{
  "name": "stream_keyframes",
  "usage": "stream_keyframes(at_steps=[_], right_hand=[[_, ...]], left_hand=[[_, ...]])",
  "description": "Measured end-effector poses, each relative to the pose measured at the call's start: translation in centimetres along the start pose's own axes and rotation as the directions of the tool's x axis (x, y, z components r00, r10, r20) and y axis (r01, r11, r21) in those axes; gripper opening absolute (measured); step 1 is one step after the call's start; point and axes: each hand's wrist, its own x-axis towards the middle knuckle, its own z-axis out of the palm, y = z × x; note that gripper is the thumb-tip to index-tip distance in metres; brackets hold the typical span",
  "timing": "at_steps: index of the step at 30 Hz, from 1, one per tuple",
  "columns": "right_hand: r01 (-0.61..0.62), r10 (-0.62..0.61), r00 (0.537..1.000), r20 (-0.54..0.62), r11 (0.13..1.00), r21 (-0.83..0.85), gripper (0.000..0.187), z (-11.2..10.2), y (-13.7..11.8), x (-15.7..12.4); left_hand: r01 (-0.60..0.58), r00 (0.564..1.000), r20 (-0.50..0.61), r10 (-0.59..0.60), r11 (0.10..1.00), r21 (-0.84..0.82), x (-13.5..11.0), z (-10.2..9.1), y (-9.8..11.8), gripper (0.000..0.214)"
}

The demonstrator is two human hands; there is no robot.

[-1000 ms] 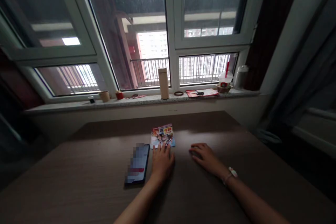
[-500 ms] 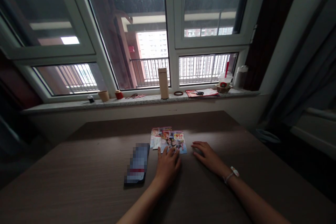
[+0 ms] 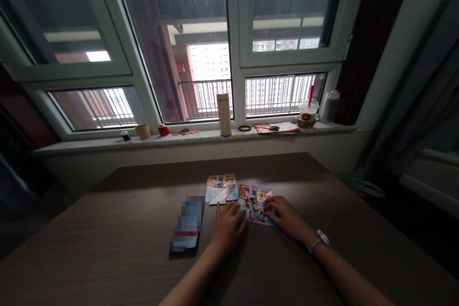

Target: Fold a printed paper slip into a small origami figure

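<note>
A colourful printed leaflet (image 3: 255, 201) lies slightly turned on the brown table, between my hands. My left hand (image 3: 228, 224) rests palm down with its fingers spread; its fingertips reach the leaflet's lower left edge. On the leaflet's right side, the slightly bent fingers of my right hand (image 3: 287, 217) lie apart on the printed face. Just left of this leaflet is a small pile of similar leaflets (image 3: 222, 186), with a white patch showing on top. A dark phone (image 3: 188, 224), its screen pixelated, lies left of my left hand.
Along the stone windowsill (image 3: 201, 137) stand a beige flask (image 3: 224, 114), a paper cup (image 3: 142, 131), a red spool-like item (image 3: 163, 130) and a drink cup with a red straw (image 3: 309, 110). Scissors (image 3: 274, 128) lie on red and white papers (image 3: 287, 127). The table's far edge (image 3: 215, 160) runs below the sill.
The top leaflet has slid right and towards me, off the pile, uncovering the leaflets below. My right hand's fingers now lie on it. My left hand has barely moved.
</note>
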Motion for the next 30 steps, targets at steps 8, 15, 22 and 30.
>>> stream_keyframes(at_steps=[8, 15, 22, 30], right_hand=[[-0.038, 0.037, 0.999, -0.009, 0.997, -0.074, 0.032, -0.2, -0.2, -0.3], [-0.027, 0.029, 1.000, 0.010, 0.994, -0.102, 0.028, -0.2, -0.3, -0.5], [-0.002, 0.004, 1.000, 0.019, 0.994, -0.108, 0.027, 0.2, -0.2, -0.4], [-0.015, 0.008, 1.000, -0.026, 0.962, -0.272, 0.037, 0.9, -1.5, -0.4]], left_hand=[[-0.065, 0.997, 0.031, 0.068, 0.994, -0.092, -0.1, -0.1, 0.3, 0.026], [0.051, 0.999, 0.007, -0.051, 0.998, 0.041, 0.0, -0.2, -0.1, 0.034], [-0.032, 0.995, 0.094, 0.030, 0.999, 0.016, -0.2, 0.2, -0.3, 0.051], [-0.073, 0.995, 0.066, 0.074, 0.997, -0.023, 0.1, 0.3, 0.2, 0.038]])
